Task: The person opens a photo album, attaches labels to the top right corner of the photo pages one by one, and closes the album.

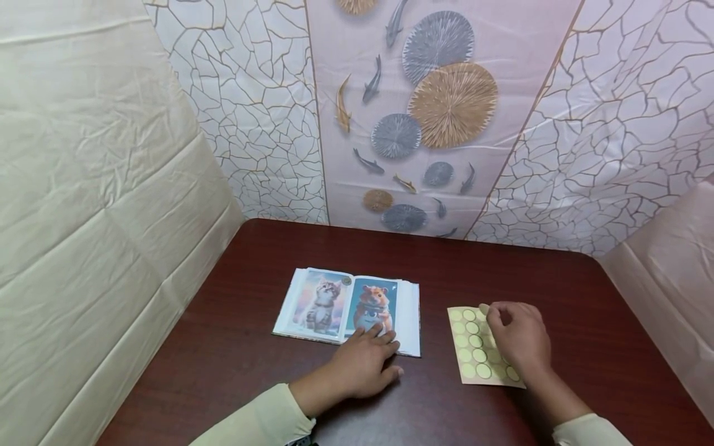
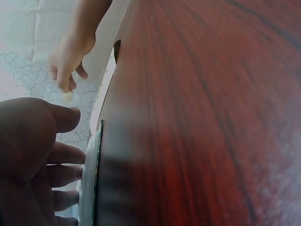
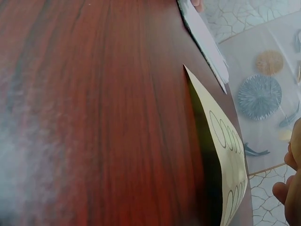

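Note:
An open book lies on the table, with a kitten picture on its left page and a hamster picture on its right. Near the kitten picture's upper right corner is a small round grey sticker. My left hand rests its spread fingers on the lower edge of the right page. Over a yellow sheet of round stickers, my right hand pinches one pale round sticker between thumb and finger. In the left wrist view that sticker hangs clear of the sheet.
The dark red wooden table carries the book at its middle and the sticker sheet to the right. The sheet's near edge curls up off the table in the right wrist view. Patterned cloth hangs behind, and pale cloth stands on the left.

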### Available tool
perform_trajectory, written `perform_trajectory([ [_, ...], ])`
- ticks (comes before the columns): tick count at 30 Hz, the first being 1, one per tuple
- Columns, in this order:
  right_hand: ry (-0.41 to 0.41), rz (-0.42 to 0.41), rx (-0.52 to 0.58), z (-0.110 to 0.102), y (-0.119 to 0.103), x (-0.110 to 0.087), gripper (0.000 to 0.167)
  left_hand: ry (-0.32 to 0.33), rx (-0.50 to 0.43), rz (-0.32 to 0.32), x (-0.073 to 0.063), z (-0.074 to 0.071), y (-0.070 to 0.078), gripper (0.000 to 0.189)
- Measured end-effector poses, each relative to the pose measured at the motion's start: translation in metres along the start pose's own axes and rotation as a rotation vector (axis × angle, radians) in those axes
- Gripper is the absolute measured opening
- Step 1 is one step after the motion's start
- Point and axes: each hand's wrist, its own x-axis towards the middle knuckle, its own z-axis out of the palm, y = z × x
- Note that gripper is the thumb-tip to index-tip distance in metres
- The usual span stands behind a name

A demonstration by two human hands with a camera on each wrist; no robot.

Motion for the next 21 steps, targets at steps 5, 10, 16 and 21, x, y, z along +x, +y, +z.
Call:
perform_trajectory([
  [5, 0.03, -0.094, -0.014, 0.006, -0.008, 0.004, 0.017, -0.01, -0.003, -0.005, -0.001, 0.0, 0.0, 0.054],
  [10, 0.083, -0.187, -0.022, 0.013, -0.015, 0.01, 0.012, -0.018, -0.002, 0.001, -0.001, 0.001, -0.001, 0.053],
  [16, 0.134, -0.278, -0.033, 0.021, -0.021, 0.017, 0.011, -0.027, -0.015, -0.002, 0.0, 0.0, -0.002, 0.053],
  [21, 0.134, -0.306, -0.039, 0.027, -0.026, 0.021, 0.012, -0.032, -0.02, -0.006, 0.0, -0.001, -0.002, 0.054],
])
